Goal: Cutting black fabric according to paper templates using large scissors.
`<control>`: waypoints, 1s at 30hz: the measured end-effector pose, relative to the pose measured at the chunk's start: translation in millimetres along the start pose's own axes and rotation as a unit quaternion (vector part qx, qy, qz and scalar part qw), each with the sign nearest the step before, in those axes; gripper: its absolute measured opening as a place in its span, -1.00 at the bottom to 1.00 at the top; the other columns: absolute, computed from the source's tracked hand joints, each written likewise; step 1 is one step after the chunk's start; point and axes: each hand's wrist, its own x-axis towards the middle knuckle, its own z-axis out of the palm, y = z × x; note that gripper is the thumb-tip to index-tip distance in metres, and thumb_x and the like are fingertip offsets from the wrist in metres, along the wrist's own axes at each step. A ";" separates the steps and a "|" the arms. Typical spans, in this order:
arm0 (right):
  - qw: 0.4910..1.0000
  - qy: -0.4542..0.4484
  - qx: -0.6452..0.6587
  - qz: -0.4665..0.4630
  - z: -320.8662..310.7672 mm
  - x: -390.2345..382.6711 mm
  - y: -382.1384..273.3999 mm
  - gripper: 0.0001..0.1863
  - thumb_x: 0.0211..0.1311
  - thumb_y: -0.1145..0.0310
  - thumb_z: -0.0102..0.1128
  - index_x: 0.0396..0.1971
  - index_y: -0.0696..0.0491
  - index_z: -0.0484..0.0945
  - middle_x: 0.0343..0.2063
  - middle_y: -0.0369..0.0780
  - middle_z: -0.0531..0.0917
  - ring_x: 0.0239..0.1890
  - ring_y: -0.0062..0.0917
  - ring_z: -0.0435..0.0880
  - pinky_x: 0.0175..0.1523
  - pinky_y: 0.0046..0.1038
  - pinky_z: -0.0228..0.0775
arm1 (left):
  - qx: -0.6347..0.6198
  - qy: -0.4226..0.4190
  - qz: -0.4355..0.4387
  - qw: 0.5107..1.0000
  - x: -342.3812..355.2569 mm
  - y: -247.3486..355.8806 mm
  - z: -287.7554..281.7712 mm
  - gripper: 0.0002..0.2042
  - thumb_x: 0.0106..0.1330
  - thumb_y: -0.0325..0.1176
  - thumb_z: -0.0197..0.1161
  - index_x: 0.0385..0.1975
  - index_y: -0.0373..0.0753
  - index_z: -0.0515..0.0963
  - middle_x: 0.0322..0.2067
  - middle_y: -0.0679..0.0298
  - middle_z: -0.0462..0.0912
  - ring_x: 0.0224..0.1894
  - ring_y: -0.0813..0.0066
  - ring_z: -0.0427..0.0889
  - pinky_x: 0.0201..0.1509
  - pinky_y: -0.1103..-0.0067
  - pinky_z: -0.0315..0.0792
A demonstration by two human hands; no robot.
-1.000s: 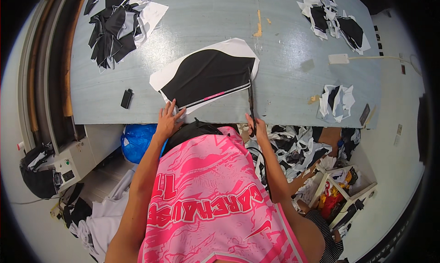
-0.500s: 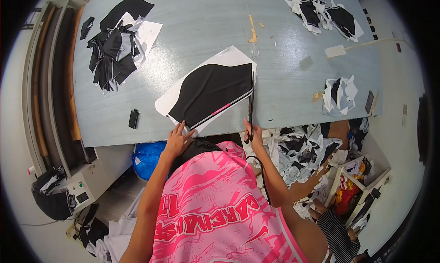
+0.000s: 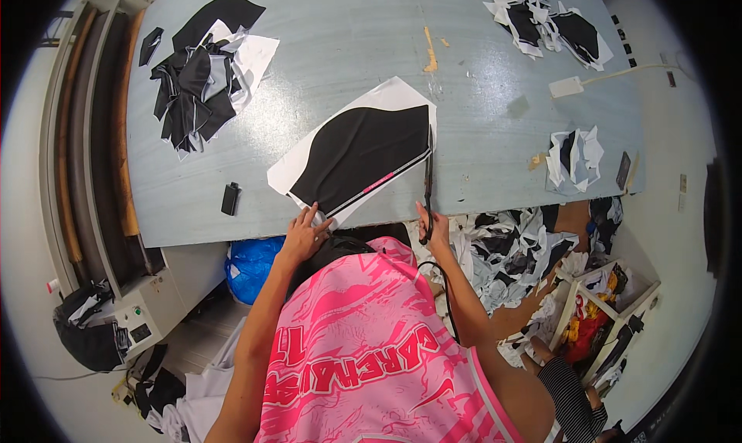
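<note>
A black fabric piece (image 3: 363,153) with a pink-and-white stripe along its near edge and a white margin lies flat on the table. My left hand (image 3: 306,236) rests on its near left corner, fingers spread and pressing the cloth by the table edge. In my right hand (image 3: 437,230) is a pair of black scissors (image 3: 429,188), gripped by the handles. Their long blades point away from me along the right edge of the piece, touching the white margin. How far apart the blades stand is hard to make out.
Black and white cut pieces (image 3: 193,95) are heaped at the far left, with more scraps (image 3: 529,26) at the far right. A small black object (image 3: 229,199) sits left. White scraps (image 3: 573,159) lie right; offcuts (image 3: 502,257) cover the floor. Another person's striped sleeve (image 3: 568,389) shows lower right.
The view has shifted slightly, so things at the left and middle appear a little further right. Both hands keep nearly the same places on the cloth and scissors.
</note>
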 end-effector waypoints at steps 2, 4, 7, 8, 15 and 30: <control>1.000 -0.009 0.018 0.008 -4.1 7.6 3.4 -0.40 0.14 -0.20 0.57 -0.59 -0.01 0.45 -0.72 -0.38 0.43 -0.74 -0.65 0.42 -0.58 -0.51 0.26 | -0.003 0.002 0.003 1.000 -0.2 0.3 -1.1 -0.41 0.38 -0.18 0.37 0.44 0.28 0.48 0.61 -0.01 0.05 0.57 -0.12 0.17 0.47 0.03 0.27; 0.999 -0.022 0.034 0.018 -3.2 11.0 -1.6 -0.39 0.13 -0.19 0.59 -0.59 -0.02 0.44 -0.71 -0.38 0.45 -0.74 -0.65 0.42 -0.59 -0.51 0.25 | -0.008 0.010 0.001 1.000 -2.7 -2.6 3.1 -0.42 0.38 -0.17 0.37 0.43 0.28 0.48 0.61 -0.01 0.05 0.57 -0.12 0.18 0.46 0.04 0.27; 0.999 -0.035 0.023 -0.004 -4.5 21.1 -14.4 -0.39 0.13 -0.19 0.59 -0.60 -0.02 0.44 -0.72 -0.38 0.44 -0.73 -0.64 0.44 -0.58 -0.50 0.26 | -0.016 0.023 -0.002 1.000 -2.0 -3.0 7.3 -0.42 0.38 -0.15 0.37 0.43 0.28 0.48 0.61 0.00 0.06 0.57 -0.13 0.17 0.46 0.03 0.28; 0.999 -0.033 0.008 0.002 -5.6 22.7 -17.7 -0.40 0.16 -0.19 0.56 -0.59 -0.01 0.44 -0.72 -0.38 0.43 -0.73 -0.64 0.43 -0.57 -0.51 0.28 | -0.021 0.027 -0.004 0.999 -1.2 -2.5 8.2 -0.43 0.39 -0.14 0.37 0.43 0.28 0.48 0.61 0.01 0.07 0.58 -0.13 0.17 0.46 0.03 0.28; 0.999 -0.006 -0.045 -0.008 -10.1 23.6 -20.1 -0.38 0.13 -0.23 0.56 -0.62 -0.03 0.43 -0.73 -0.39 0.42 -0.72 -0.64 0.44 -0.56 -0.51 0.30 | -0.038 0.030 -0.021 0.999 -1.3 0.2 12.2 -0.46 0.42 -0.11 0.33 0.42 0.27 0.49 0.61 0.01 0.06 0.57 -0.17 0.17 0.48 0.01 0.26; 0.995 -0.021 -0.097 -0.012 -18.2 43.2 -48.8 -0.43 0.12 -0.20 0.58 -0.51 0.00 0.52 -0.67 -0.42 0.45 -0.69 -0.69 0.46 -0.55 -0.56 0.32 | -0.043 0.029 -0.043 0.998 1.9 3.6 15.7 -0.48 0.42 -0.05 0.34 0.39 0.25 0.53 0.64 0.09 0.00 0.59 -0.19 0.13 0.44 -0.05 0.30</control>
